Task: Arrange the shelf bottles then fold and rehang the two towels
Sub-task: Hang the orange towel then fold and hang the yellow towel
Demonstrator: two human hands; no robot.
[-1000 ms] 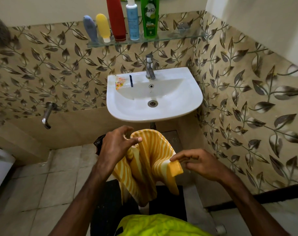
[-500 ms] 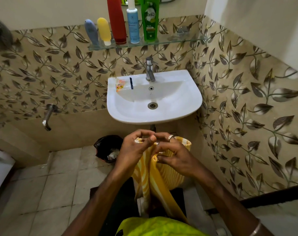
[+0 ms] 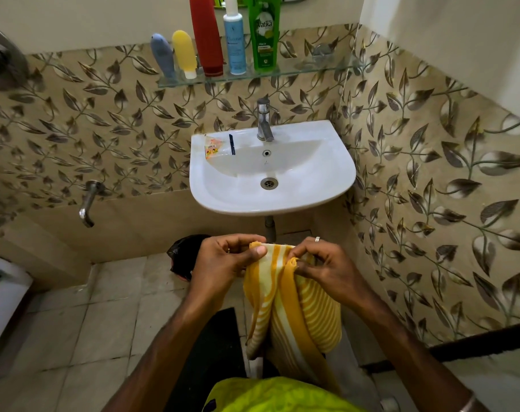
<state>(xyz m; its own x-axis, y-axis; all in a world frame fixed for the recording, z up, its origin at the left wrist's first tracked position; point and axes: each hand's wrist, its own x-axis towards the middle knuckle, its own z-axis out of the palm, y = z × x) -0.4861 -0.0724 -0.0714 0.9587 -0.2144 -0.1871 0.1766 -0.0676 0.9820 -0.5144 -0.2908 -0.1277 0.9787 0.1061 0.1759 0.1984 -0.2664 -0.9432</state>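
Yellow-and-white striped cotton towel [image 3: 294,301] hangs near you below the white sink [image 3: 339,185], its top edge pinched by your left hand [image 3: 223,263] and right hand [image 3: 327,267]; loosen either pinch and the corners may misalign.

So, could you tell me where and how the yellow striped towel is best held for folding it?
By its top edge, near the two upper corners, coming from above. The yellow striped towel hangs limp below that edge, so pinching it there lets the cloth fall straight. The left hand and right hand already pinch it so, in front of the sink.
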